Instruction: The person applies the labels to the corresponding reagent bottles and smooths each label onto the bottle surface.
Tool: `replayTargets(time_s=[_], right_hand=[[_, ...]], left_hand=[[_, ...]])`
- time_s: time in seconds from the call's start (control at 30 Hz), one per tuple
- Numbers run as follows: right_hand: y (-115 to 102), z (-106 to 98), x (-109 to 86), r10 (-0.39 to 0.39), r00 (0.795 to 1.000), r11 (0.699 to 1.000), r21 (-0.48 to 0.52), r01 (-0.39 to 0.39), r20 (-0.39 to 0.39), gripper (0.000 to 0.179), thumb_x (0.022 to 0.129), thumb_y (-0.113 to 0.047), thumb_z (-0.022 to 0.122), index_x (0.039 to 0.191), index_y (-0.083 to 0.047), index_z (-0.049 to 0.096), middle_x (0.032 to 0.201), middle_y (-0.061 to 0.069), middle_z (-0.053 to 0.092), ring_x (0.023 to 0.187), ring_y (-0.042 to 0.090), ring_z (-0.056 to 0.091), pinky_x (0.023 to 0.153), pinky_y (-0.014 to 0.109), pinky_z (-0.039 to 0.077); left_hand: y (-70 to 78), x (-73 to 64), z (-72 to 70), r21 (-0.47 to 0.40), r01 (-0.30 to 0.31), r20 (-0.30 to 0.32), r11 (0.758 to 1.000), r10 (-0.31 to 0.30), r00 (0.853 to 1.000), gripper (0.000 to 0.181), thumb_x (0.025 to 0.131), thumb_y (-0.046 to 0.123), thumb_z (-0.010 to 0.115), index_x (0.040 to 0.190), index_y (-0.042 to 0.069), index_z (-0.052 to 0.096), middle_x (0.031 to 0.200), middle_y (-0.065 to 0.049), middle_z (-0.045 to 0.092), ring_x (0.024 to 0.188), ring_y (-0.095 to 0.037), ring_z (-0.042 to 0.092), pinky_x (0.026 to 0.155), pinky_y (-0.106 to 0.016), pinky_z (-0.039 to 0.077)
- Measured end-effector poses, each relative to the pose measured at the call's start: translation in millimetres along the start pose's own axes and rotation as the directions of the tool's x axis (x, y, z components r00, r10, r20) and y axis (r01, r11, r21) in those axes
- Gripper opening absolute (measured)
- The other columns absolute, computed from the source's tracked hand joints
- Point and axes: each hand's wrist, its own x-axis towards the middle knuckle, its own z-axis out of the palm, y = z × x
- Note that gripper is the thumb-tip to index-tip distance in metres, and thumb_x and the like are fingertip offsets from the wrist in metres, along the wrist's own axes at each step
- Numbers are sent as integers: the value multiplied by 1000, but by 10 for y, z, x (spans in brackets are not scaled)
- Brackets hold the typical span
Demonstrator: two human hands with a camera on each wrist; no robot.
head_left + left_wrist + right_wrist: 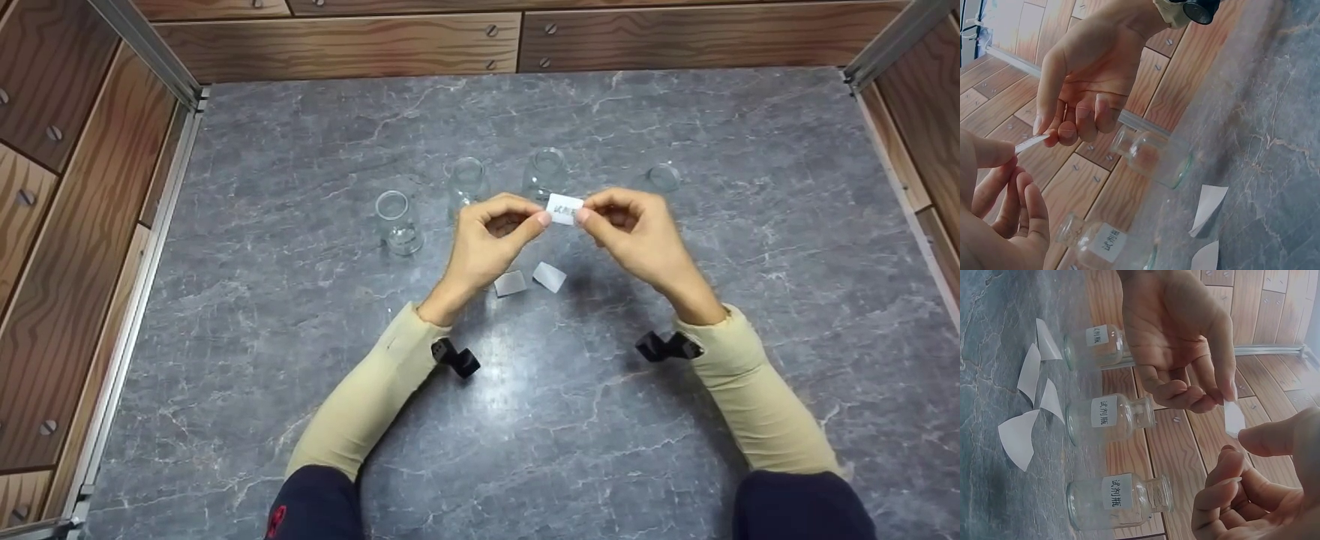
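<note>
A small white label (564,210) with printed characters is held up between both hands. My left hand (487,238) pinches its left edge between thumb and forefinger. On the opposite edge, the thumb and forefinger of my right hand (637,234) do the same. In the right wrist view, three clear glass bottles stand with white printed labels: a near bottle (1154,500), a middle bottle (1123,419) and a far bottle (1109,354). One glass bottle (1151,157) in the left wrist view shows no label; it stands at the right in the head view.
Two white paper pieces, a left piece (510,283) and a right piece (550,276), lie on the grey marbled table (300,420) below the hands. More curled paper (1019,439) shows in the right wrist view. Wood-patterned panels (337,45) enclose the back and sides.
</note>
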Motion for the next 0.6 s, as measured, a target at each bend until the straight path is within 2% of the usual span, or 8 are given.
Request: replayTargets(time_s=[0.23,0.4,0.6], right_hand=[[-2,4,4,-23,1000,999,38,24,-21,13,98,-1,73,104,10,76,79,4,69,62,8,58,54,19,51],[13,6,8,-34,999,998,47,34,-17,11,99,1,71,102,11,75,76,-1,68,61,9,58,53,19,50],[29,17,18,-48,999,997,53,49,-16,10,99,3,69,101,12,73,76,-2,67,62,8,57,54,19,50]], left_hand=[[-30,1,11,-13,24,2,1000,-24,1000,13,93,-5,77,102,-13,76,100,-16,74,89,-15,75,87,-37,66],[-47,2,17,-20,48,-11,999,-48,999,11,92,-5,78,102,-11,77,102,-21,74,90,-17,75,88,-38,66],[-42,-1,4,22,37,-23,999,-37,999,13,92,-2,79,104,-10,78,101,-14,74,87,-14,75,85,-35,66]])
